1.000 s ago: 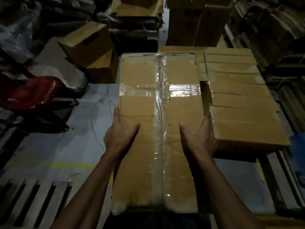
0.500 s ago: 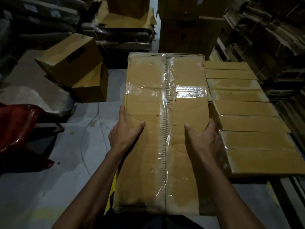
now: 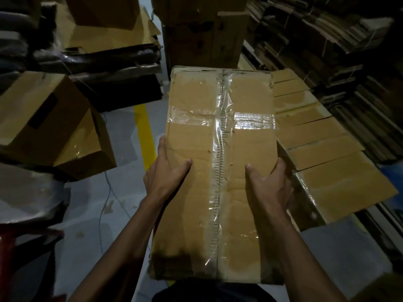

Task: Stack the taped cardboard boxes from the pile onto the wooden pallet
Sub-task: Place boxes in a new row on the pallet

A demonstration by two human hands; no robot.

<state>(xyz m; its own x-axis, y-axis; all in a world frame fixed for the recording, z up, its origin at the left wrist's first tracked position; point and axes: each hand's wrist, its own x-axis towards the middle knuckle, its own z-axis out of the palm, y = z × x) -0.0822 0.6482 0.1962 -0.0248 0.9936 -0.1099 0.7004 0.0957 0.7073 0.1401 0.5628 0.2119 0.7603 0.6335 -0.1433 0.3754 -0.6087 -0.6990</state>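
Since the earlier frame: row of stacked boxes [image 3: 322, 149] nearer, slatted pallet no longer in shot. Head view: taped cardboard box [image 3: 218, 171] carried just left of the row. Left hand [image 3: 165, 173], right hand [image 3: 270, 184]: grip clasps box sides, thumbs on top. Step: transport. Next: lower beside the row, aligned.

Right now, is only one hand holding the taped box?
No. The left hand grips the left edge of the taped box and the right hand grips its right edge, thumbs lying on top.
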